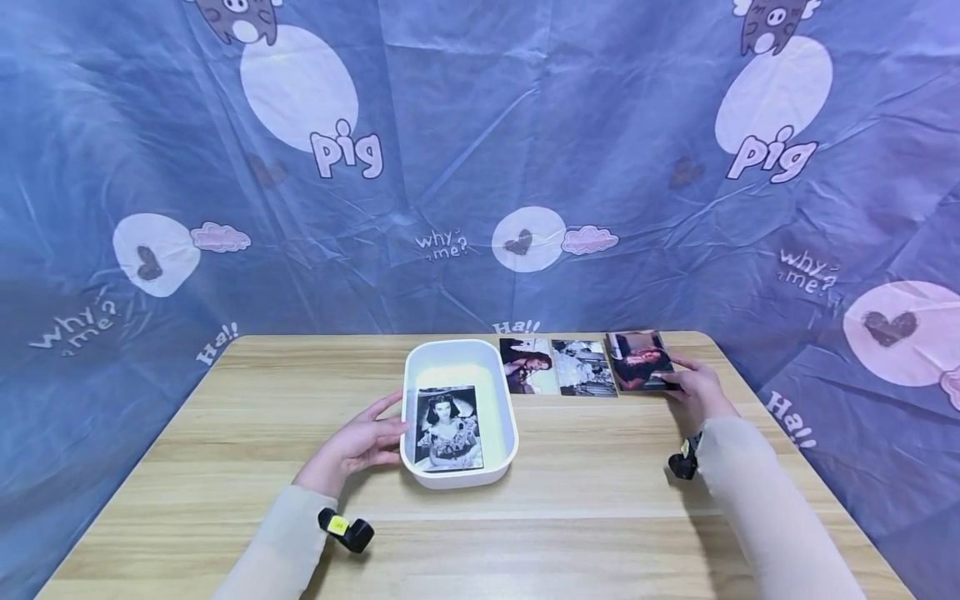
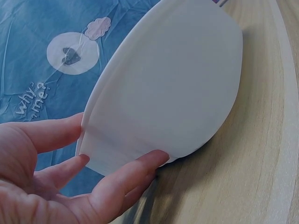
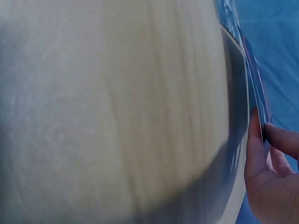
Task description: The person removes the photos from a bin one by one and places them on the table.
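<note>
A white plastic bin (image 1: 459, 478) stands on the table with a black-and-white photo (image 1: 448, 429) of a seated person in a ruffled dress lying inside. My left hand (image 1: 372, 437) is at its left side, fingers spread along the outer wall; the left wrist view has fingertips (image 2: 80, 122) right at the rim and others low by the base. At the back right, my right hand (image 1: 699, 387) pinches a colour photo (image 1: 637, 360) by its right edge. Thumb and fingers sit on opposite faces of it in the right wrist view, the photo (image 3: 257, 84) tilted up over a dark shadow.
Between the bin and the held photo lie a colour photo (image 1: 528, 367) and a black-and-white photo (image 1: 585, 368), side by side near the back edge of the wooden table (image 1: 600, 517). A blue printed curtain (image 1: 420, 167) hangs behind.
</note>
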